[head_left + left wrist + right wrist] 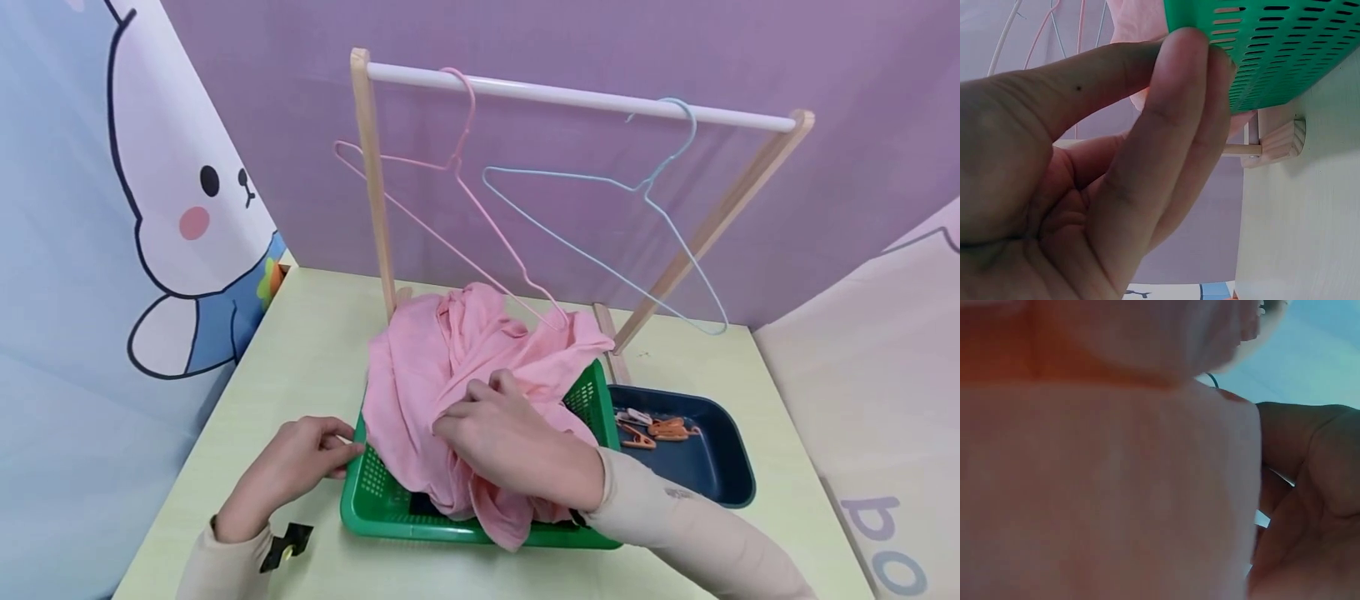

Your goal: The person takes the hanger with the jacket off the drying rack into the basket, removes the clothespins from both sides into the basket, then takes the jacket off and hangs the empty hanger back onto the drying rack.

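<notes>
Near the front left corner of the desk (315, 350), the left hand (296, 462) pinches the left rim of the green basket (375, 500); the left wrist view shows the fingers (1179, 125) closed together against the perforated green wall (1285, 50), thumb behind.

The basket sits at the middle of the desk's front edge. A crumpled pink garment (450, 367) fills it, heaped above the rim and spilling over the front wall. Something dark shows under the cloth at the basket's bottom; what it is cannot be told.

The right hand (510, 437) lies on top of the garment, fingers curled into its folds and gripping the cloth. The right wrist view shows only blurred pink fabric (1104, 481) against the palm (1310, 506).

Behind the basket stands a wooden rack (372, 183) with a white rail (570, 96). A pink hanger (450, 167) hangs near the rail's left end and reaches down to the garment; a blue hanger (645, 200) hangs near its right end.

Just beside the basket's right wall sits a dark blue tray (712, 467), holding a few orange clothes pegs (660, 429) in its back left corner.
</notes>
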A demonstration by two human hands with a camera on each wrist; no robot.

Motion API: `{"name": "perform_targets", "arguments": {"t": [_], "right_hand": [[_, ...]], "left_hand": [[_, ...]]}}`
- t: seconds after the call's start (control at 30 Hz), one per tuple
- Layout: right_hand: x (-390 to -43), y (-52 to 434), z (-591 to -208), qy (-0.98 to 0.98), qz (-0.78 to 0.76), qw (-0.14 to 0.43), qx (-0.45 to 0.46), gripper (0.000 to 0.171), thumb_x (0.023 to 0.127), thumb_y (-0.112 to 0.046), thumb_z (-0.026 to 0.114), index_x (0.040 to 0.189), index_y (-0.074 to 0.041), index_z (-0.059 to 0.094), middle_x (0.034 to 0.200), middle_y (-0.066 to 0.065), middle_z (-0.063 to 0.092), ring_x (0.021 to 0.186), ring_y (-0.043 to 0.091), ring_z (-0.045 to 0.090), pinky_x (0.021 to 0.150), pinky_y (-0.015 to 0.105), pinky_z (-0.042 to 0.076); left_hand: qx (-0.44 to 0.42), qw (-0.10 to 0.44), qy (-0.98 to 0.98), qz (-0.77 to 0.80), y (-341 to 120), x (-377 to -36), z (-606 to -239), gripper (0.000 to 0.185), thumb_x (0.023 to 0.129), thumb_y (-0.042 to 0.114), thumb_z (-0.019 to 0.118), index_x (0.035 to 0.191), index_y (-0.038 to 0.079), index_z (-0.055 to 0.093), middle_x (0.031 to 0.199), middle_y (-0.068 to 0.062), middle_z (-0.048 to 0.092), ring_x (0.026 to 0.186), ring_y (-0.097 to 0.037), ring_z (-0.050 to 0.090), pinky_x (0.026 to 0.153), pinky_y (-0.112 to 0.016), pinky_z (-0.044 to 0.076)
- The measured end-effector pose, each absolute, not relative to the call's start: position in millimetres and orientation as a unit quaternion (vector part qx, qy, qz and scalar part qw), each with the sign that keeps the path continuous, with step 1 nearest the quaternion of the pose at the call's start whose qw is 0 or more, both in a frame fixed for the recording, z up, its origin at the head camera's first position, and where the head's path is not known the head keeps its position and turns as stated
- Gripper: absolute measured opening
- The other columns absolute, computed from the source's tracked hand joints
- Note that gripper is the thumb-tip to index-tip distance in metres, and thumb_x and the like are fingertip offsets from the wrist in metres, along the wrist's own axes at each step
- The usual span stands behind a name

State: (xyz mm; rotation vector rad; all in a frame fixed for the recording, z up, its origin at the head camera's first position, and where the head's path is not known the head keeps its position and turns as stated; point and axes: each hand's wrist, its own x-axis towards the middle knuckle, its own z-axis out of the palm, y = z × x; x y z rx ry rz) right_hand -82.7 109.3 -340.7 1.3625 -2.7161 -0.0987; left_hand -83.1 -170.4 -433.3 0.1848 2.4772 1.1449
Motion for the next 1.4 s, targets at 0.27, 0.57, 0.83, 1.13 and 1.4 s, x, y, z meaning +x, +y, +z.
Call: {"name": "perform_targets", "arguments": {"t": [0.27,0.57,0.83,1.13,1.4], "right_hand": [[-76,136,-319,-0.907,-0.017,0.068,0.416,0.016,0.094,-0.034,0.071,0.107,-0.024,0.076,0.101,-0.009,0.072,0.092,0.018,0.056,0.086,0.046,0.037],[-91,218,-306,-0.941,0.049,0.131,0.308,0.015,0.088,-0.022,0.078,0.101,-0.015,0.076,0.094,0.001,0.073,0.091,0.028,0.065,0.09,0.06,0.038],[-152,299,-357,-0.988,0.097,-0.019,0.12,0.033,0.099,-0.029,0.064,0.118,-0.002,0.069,0.1,0.015,0.071,0.084,0.032,0.065,0.073,0.058,0.047],[-194,339,-405,-0.954,0.268,-0.12,0.057,0.033,0.1,-0.027,0.063,0.109,0.003,0.072,0.083,0.012,0.065,0.069,0.024,0.053,0.059,0.034,0.046],[-189,321,-398,-0.945,0.306,-0.063,0.093,0.018,0.096,-0.01,0.067,0.108,0.002,0.075,0.096,0.015,0.071,0.08,0.025,0.062,0.076,0.042,0.056]], "left_hand": [[0.067,0.203,0.888,0.406,-170,-83,-432,0.029,0.093,0.019,0.072,0.11,-0.004,0.068,0.079,0.003,0.071,0.066,-0.014,0.068,0.07,-0.04,0.053],[0.067,0.209,0.889,0.402,-170,-83,-430,0.03,0.093,0.019,0.072,0.111,-0.005,0.068,0.08,0.002,0.072,0.065,-0.011,0.068,0.072,-0.041,0.054],[0.073,0.207,0.89,0.399,-172,-82,-429,0.029,0.093,0.018,0.072,0.111,-0.005,0.068,0.078,0.004,0.071,0.064,-0.011,0.067,0.07,-0.039,0.053],[0.076,0.209,0.891,0.395,-172,-84,-431,0.029,0.093,0.02,0.073,0.11,-0.003,0.069,0.077,0.005,0.07,0.064,-0.011,0.067,0.069,-0.039,0.051],[0.076,0.211,0.892,0.393,-170,-86,-432,0.027,0.092,0.019,0.073,0.109,-0.002,0.069,0.076,0.004,0.07,0.063,-0.011,0.067,0.068,-0.038,0.051]]}}
